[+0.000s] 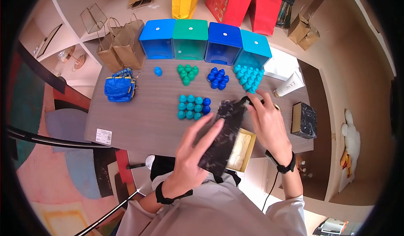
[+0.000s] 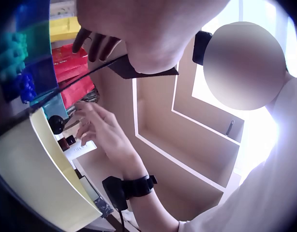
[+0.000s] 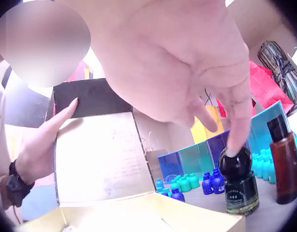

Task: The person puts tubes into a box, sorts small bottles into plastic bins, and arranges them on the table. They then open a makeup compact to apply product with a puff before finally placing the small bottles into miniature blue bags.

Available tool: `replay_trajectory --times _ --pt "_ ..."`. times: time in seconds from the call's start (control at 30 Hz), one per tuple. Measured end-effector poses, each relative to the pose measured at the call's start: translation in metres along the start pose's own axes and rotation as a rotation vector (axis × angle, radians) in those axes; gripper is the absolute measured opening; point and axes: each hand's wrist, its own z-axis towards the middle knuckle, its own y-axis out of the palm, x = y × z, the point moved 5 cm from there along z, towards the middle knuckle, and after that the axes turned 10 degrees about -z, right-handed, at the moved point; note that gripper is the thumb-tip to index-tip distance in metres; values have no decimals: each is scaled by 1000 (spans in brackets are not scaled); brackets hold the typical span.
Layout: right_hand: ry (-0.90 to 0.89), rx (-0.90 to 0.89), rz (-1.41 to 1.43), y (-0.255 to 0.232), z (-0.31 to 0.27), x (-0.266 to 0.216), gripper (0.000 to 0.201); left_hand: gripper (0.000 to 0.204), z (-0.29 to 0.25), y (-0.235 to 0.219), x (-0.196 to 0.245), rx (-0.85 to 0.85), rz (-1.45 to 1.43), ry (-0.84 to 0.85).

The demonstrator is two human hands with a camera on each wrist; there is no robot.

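Note:
My left hand (image 1: 187, 162) grips the black marbled lid (image 1: 223, 137) of a box, its fingers across the outer face. In the right wrist view the left hand (image 3: 39, 150) holds the lid's edge, and its pale printed inside (image 3: 97, 159) shows. Below it lies the open cream box body (image 1: 249, 152) with pale filling. My right hand (image 1: 269, 122) is above the table beside the lid. One fingertip meets the round black cap (image 3: 235, 162) of a dark glass bottle (image 3: 242, 193), which stands upright; the other fingers are loosely bent. A brown bottle (image 3: 286, 166) stands beside it.
Teal and blue small bottles (image 1: 190, 106) stand grouped mid-table, with more groups before four coloured bins (image 1: 190, 29). A blue bag (image 1: 120, 88) is at left. At right are a white tube (image 1: 289, 84) and a black marbled box (image 1: 308, 120). Paper bags (image 1: 231, 4) stand behind.

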Motion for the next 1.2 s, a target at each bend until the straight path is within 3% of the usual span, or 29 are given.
replay_trajectory --times 0.1,0.3,0.5,0.57,0.63,0.73,0.83,0.87,0.93,1.1,1.2 --pt "54 -74 -92 34 2 10 36 55 2 -13 1 63 3 -23" --pt "68 -101 45 56 9 23 45 58 1 -18 -3 61 -6 -31" --pt "62 74 153 18 -13 12 47 63 1 -19 -4 -2 -28 -40" --pt "148 145 471 1 -30 15 57 64 1 -20 -6 1 -80 -50" --pt "163 145 539 -12 -48 16 62 63 -3 -22 -8 -7 -81 -66" --pt "84 -48 581 -23 -61 0 49 61 -5 -24 -13 -8 -86 -78" --pt "-228 -182 443 -17 -63 -23 56 56 -8 -24 -16 4 -80 -111" --pt "-223 -183 447 -14 -63 -28 56 54 -9 -25 -17 24 -102 -126" --pt "-337 -264 123 -2 -65 -48 52 54 -11 -24 -20 37 -123 -144" --pt "-339 -253 64 24 -50 -59 48 55 -8 -23 -25 147 -108 -151" --pt "-334 -141 220 8 -40 -39 41 55 1 -22 -20 110 -98 -71"
